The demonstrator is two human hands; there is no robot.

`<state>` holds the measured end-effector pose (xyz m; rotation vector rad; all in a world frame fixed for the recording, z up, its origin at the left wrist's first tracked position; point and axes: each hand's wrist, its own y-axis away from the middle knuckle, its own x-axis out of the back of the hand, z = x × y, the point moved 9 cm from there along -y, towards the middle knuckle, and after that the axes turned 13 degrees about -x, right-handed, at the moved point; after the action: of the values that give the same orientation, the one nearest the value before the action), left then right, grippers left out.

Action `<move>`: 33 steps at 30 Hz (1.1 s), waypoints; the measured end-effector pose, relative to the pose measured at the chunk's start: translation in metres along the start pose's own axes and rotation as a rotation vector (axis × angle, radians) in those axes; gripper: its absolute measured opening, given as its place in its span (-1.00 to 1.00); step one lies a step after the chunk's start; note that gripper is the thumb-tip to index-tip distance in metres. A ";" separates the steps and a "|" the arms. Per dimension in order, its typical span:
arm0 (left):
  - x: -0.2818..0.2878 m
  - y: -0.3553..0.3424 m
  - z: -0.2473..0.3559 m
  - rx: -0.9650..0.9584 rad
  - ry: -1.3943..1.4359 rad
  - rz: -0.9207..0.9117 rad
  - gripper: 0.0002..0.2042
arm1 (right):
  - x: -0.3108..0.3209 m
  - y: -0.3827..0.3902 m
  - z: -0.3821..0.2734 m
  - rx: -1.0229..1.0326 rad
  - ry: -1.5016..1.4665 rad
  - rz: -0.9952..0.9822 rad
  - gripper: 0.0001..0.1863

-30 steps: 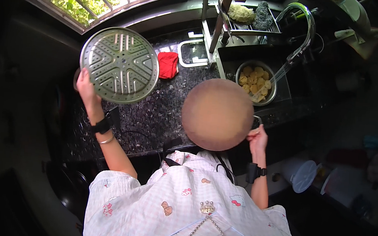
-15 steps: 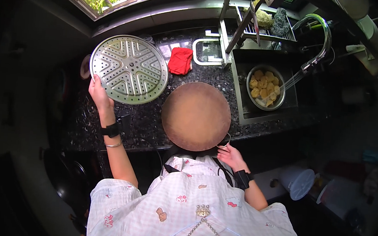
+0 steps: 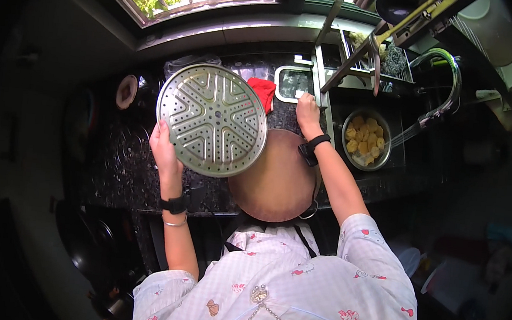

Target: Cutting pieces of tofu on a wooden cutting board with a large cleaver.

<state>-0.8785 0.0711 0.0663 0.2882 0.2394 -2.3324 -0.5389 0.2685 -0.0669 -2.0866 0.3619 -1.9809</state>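
My left hand (image 3: 165, 149) grips the rim of a round metal steamer plate (image 3: 223, 111), perforated and embossed with ridges, held up and tilted above the counter. The plate overlaps the far left part of a round wooden chopping board (image 3: 275, 189) with a metal ring handle (image 3: 309, 211). My right hand (image 3: 309, 113) is reaching over the board, fingers curled, at the near right corner of a white-rimmed clear rectangular lid (image 3: 294, 84). What its fingers hold is hidden. A red cloth (image 3: 263, 92) lies between plate and lid, partly covered by the plate.
To the right, a metal pot (image 3: 367, 139) of yellowish pieces sits in the dark sink under a running faucet (image 3: 454, 86). A metal rack (image 3: 362, 62) stands behind the lid, holding scrubbers. A small round dish-like object (image 3: 127, 92) rests on the left of the dark counter (image 3: 122, 160).
My right hand has left the board's ring handle and moved up to the lid's corner. The steamer plate has shifted right, now over part of the board. The view has shifted too.
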 end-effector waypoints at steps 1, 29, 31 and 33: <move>0.003 0.003 -0.001 0.024 0.001 0.010 -0.67 | -0.001 0.002 -0.001 0.081 -0.073 0.004 -0.91; 0.001 -0.002 0.014 0.002 -0.047 0.043 -0.66 | -0.013 -0.070 -0.018 -0.440 -0.860 -0.168 -0.47; -0.012 -0.016 0.020 -0.029 -0.045 -0.021 -0.66 | -0.009 -0.069 -0.015 -0.446 -0.813 -0.198 -0.47; -0.028 -0.035 0.016 -0.058 -0.044 -0.114 -0.66 | 0.004 -0.069 -0.017 -0.434 -0.696 -0.128 -0.47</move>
<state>-0.8870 0.1100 0.0925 0.1995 0.3082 -2.4367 -0.5542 0.3321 -0.0382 -2.9547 0.5512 -1.1619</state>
